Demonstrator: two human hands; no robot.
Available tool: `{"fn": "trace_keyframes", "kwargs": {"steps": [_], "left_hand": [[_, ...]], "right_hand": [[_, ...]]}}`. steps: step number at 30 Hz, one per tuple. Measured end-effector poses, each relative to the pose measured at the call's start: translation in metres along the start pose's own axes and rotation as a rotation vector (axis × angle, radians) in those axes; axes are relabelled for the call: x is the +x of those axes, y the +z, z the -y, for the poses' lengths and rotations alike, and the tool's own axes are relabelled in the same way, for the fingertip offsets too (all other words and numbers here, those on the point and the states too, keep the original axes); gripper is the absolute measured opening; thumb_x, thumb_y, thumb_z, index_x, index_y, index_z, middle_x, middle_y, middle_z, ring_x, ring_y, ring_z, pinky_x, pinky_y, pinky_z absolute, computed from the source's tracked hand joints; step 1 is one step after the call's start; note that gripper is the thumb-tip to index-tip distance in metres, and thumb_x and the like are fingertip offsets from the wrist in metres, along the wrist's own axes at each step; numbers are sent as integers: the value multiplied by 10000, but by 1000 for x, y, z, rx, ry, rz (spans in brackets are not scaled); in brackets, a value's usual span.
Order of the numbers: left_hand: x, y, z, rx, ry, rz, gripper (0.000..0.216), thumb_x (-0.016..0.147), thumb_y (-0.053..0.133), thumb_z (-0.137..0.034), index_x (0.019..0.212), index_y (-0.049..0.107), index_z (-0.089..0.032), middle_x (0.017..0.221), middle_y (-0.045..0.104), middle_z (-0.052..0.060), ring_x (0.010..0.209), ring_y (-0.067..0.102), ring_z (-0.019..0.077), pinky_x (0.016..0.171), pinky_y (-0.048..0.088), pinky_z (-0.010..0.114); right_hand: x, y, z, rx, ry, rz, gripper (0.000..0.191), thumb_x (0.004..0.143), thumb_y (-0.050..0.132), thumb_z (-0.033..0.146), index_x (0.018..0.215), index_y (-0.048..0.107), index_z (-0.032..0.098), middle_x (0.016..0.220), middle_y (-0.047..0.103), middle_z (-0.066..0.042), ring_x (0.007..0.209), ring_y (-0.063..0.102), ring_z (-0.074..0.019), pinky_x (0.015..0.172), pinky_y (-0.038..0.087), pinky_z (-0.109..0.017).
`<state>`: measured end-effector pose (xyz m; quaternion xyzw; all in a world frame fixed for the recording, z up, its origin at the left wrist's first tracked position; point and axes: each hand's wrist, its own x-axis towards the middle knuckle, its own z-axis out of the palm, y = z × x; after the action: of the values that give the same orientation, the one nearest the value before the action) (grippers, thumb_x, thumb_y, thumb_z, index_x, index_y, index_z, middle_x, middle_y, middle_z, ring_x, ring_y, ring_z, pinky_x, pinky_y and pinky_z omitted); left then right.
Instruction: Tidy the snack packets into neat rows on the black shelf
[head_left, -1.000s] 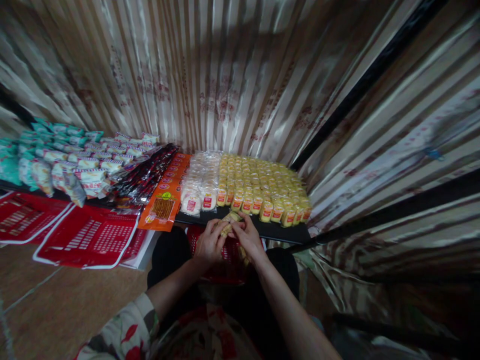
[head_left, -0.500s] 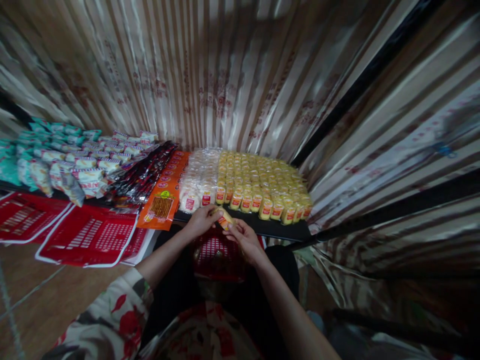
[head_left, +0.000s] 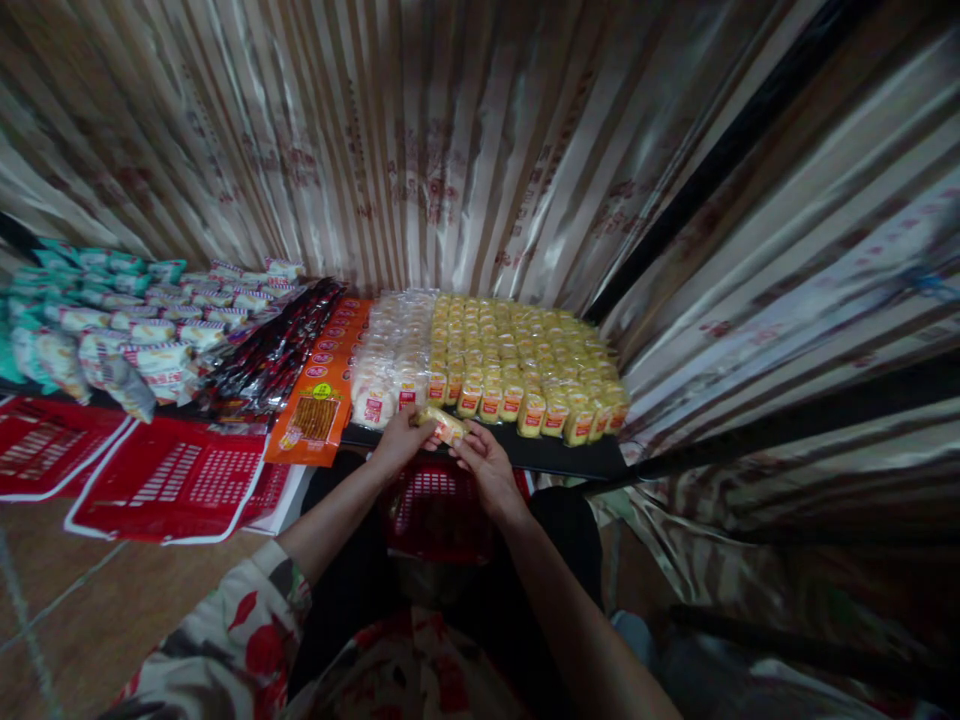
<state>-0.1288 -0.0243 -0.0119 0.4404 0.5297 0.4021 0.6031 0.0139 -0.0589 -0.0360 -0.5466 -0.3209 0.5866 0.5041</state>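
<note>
My left hand (head_left: 397, 441) and my right hand (head_left: 484, 462) both grip one small yellow snack packet (head_left: 442, 425), held lying sideways at the front edge of the black shelf (head_left: 555, 458). Just behind it stand rows of the same yellow packets (head_left: 525, 360) with red labels, and a block of pale clear-wrapped packets (head_left: 394, 360) to their left. A red plastic basket (head_left: 439, 505) sits below my hands, between my knees.
Orange snack bags (head_left: 322, 400), dark red-black packets (head_left: 281, 345) and teal-and-white bags (head_left: 112, 320) fill the shelf to the left. Flat red baskets (head_left: 172, 480) lean under it. A striped shiny curtain (head_left: 450, 150) hangs behind and on the right. Brown floor lies at the lower left.
My hands have risen from over the red basket to the shelf's front edge, carrying the yellow packet up and slightly left toward the front row.
</note>
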Motion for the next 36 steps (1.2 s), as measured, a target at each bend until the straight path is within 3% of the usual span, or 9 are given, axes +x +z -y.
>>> {"fn": "trace_keyframes", "kwargs": {"steps": [3,5,10,12,15,18,21,27,36], "left_hand": [[-5,0,8,68,-10,-14,164,779,571,-228,907,544,-129,725,619,7,625,601,113,575,486,229],[-9,-3,11,292,33,-55,230,763,591,-267,943,572,-125,766,623,26,681,603,141,618,490,256],[-20,-4,1,881,396,-138,475,761,600,-296,1220,504,-221,1198,526,76,1031,541,220,832,453,308],[-20,0,-3,900,463,-63,481,796,565,-320,1261,468,-249,1248,492,64,1065,523,208,850,441,292],[-13,8,0,835,441,29,381,799,559,-311,1168,533,-217,1098,572,58,968,556,190,827,435,281],[-3,14,7,781,323,-70,240,802,548,-303,999,580,-169,849,599,42,806,567,182,742,431,277],[4,14,12,763,251,-230,216,824,517,-331,935,560,-150,774,565,34,724,543,172,687,414,274],[18,17,7,801,253,-351,180,841,504,-334,897,540,-166,863,542,59,823,524,190,739,417,300],[36,41,0,839,262,-361,294,860,473,-250,1122,498,-119,1076,519,138,1006,526,240,859,435,361]], "right_hand": [[5,-5,-2,-10,-59,-55,568,553,733,415,1045,547,201,928,629,-27,708,610,-124,615,469,-239],[8,-10,1,-52,-143,-64,512,557,724,407,996,565,198,902,621,-21,721,588,-119,658,473,-251],[13,-22,26,-447,-349,68,361,665,632,361,990,604,206,776,576,19,535,434,-66,548,409,-214],[13,-23,37,-630,-410,153,328,716,583,324,1022,612,210,728,562,25,523,416,-73,531,389,-212],[15,-20,45,-783,-474,244,324,759,538,289,1068,608,221,758,578,10,570,466,-91,569,416,-222],[21,-16,43,-851,-554,190,381,815,490,302,1185,546,230,971,602,-42,673,530,-123,644,468,-258],[27,-15,35,-1003,-699,72,374,874,404,264,1224,533,237,1132,555,-78,944,530,-193,859,451,-329],[43,-27,14,-1255,-844,-42,431,863,361,138,1246,539,226,1095,522,-108,1031,449,-231,932,412,-355],[64,-51,-17,-1240,-994,-73,582,770,384,45,1311,466,241,1110,492,-96,1013,448,-215,866,466,-350]]}}
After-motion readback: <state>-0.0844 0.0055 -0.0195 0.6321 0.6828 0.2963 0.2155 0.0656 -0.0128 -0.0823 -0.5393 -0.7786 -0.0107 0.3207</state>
